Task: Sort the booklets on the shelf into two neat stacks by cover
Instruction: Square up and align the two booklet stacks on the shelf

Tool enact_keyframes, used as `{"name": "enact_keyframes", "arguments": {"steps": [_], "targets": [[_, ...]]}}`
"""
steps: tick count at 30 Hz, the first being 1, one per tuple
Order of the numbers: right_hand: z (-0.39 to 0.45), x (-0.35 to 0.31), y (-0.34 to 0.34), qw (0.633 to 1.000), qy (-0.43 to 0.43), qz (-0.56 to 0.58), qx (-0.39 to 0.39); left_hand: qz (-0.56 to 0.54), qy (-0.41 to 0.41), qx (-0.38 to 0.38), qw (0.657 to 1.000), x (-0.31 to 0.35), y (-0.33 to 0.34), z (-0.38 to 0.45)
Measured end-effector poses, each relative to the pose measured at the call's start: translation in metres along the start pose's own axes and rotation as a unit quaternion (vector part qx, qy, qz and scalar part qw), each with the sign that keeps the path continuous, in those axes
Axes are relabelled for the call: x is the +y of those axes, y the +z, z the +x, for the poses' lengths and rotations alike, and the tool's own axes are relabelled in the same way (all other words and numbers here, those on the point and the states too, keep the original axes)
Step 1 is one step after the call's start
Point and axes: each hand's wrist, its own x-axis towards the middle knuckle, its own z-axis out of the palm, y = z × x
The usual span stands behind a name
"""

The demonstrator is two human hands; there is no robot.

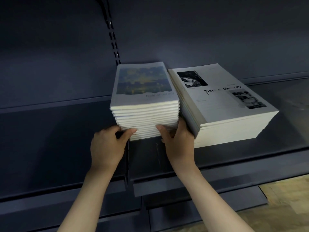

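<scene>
Tall stack of thin booklets with painted blue-and-yellow covers (144, 104) sits on the dark metal shelf (50, 131), just beside the lower stack of white photo-cover booklets (224, 104). My left hand (107, 144) and right hand (179, 139) clamp its lower near corners, thumbs on the page edges. Heavy as a block, probably slick between glossy covers; grip low and square it up.

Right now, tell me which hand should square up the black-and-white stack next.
The right hand. It already sits in the gap beside the black-and-white stack, touching its near left corner, while the left hand grips the far side of the painted-cover stack and would have to cross over.
</scene>
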Motion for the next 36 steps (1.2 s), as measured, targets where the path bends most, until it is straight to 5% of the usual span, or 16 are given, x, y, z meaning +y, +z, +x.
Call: {"name": "enact_keyframes", "arguments": {"steps": [5, 15, 21, 27, 36], "targets": [[0.000, -0.002, 0.001, 1.000, 0.006, -0.005, 0.008, 0.002, -0.008, 0.017, 1.000, 0.004, 0.002, -0.002], [-0.007, -0.011, -0.002, 0.996, 0.022, -0.076, -0.037, 0.182, 0.024, 0.029, 0.983, 0.004, 0.011, -0.010], [-0.003, -0.009, -0.008, 0.989, 0.005, -0.147, -0.023, 0.174, -0.049, -0.032, 0.983, 0.008, 0.019, -0.007], [-0.001, -0.009, -0.005, 0.981, 0.006, -0.193, -0.017, 0.171, -0.041, -0.001, 0.984, 0.017, 0.026, -0.015], [-0.008, -0.023, -0.021, 0.989, 0.050, -0.114, -0.079, 0.104, -0.040, -0.061, 0.992, 0.011, 0.004, -0.001]]}}
